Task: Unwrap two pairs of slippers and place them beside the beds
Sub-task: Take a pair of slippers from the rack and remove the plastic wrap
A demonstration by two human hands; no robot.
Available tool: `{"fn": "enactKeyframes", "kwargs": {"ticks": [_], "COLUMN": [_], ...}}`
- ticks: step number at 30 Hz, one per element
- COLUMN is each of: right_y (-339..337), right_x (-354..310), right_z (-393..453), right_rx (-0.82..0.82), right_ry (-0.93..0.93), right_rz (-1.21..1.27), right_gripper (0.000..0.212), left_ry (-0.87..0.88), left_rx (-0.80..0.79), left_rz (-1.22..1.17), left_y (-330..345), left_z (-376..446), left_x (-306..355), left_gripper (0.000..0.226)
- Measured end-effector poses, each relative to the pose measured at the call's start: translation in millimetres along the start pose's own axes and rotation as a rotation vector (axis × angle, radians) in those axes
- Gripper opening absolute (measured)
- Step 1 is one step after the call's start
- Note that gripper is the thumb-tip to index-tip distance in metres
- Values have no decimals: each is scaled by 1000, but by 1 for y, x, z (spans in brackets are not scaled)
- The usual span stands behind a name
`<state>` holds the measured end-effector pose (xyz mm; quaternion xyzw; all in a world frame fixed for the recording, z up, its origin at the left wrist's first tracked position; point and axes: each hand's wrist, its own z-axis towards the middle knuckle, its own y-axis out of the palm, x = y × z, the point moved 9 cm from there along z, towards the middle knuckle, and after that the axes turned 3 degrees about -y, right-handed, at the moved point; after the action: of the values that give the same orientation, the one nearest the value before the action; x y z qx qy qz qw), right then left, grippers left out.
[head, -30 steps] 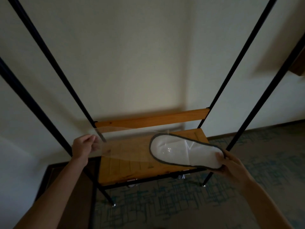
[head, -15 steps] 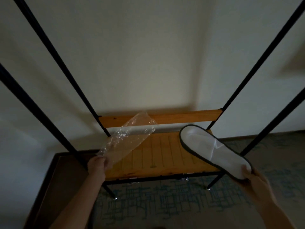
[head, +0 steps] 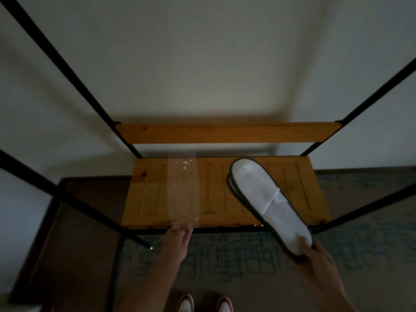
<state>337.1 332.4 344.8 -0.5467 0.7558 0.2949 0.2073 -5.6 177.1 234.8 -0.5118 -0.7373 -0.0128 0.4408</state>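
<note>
A: Item one, slippers (head: 267,203). White, dark-edged, flat; a second dark rim shows under the upper one at the far end, so two stacked together. Position?

B: Held in the air over the right half of the wooden shelf (head: 216,192), lying aslant, the rounded far end toward the wall, the near end down at the right hand (head: 315,258). That hand grips the near end, a thumb on the white top face, the other fingers curled beneath.

A: Item two, clear plastic wrapper (head: 183,190).

B: Empty, transparent, a long narrow sleeve with some creases catching light. It runs lengthwise across the left half of the shelf; whether it rests on the wood or hangs just above it cannot be told. The left hand (head: 177,235) has its near end, fingertips closed on the plastic at the shelf's front edge.

A: Wrapper and slippers touching?

B: No, apart, with bare slats between them.

A: Item three, the stand.

B: Black metal frame (head: 74,70), four slanting poles, carrying the shelf and a wooden back rail (head: 227,132) above it, set against a pale wall (head: 207,52).

A: Floor entries?

B: Patterned carpet (head: 236,255) with blue hatching, a dark panel (head: 74,233) at the left, and the toes of two red-and-white shoes (head: 203,305) at the bottom edge.
</note>
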Motion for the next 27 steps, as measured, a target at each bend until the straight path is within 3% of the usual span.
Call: {"fn": "enactKeyframes", "kwargs": {"ticks": [3,6,7,10,14,16,19,22,25,27], "right_y": [1,-2,-2,1,14,18,22,29,41,52], "right_x": [30,62,72,101,127,135,139,133,120,108], "right_z": [34,68,78,100,109,107,99,84,56,29], "right_rx": [-3,18,11,-23,-45,-55,-71,-92,-141,-173], "right_ry": [-17,-29,-29,-31,-8,10,26,32,45,46], "right_rz": [-37,8,32,98,92,105,129,145,170,180], "right_gripper": [39,47,40,32,45,40,30,32,32,34], "left_ry": [80,199,191,106,58,-33,-156,-386,-412,-268], "left_rx": [-7,-15,-22,-53,-96,-167,-220,-157,-291,-449], "left_rz": [136,385,421,411,413,307,73,-420,-607,-595], "left_y": [25,50,57,68,82,88,90,73,67,64], "left_z": [45,71,80,98,120,123,115,89,43,0], "left_x": [-31,-42,-49,-60,-92,-114,-124,-110,-69,-17], "left_gripper": [56,82,78,38,28,24,36,39,42,56]}}
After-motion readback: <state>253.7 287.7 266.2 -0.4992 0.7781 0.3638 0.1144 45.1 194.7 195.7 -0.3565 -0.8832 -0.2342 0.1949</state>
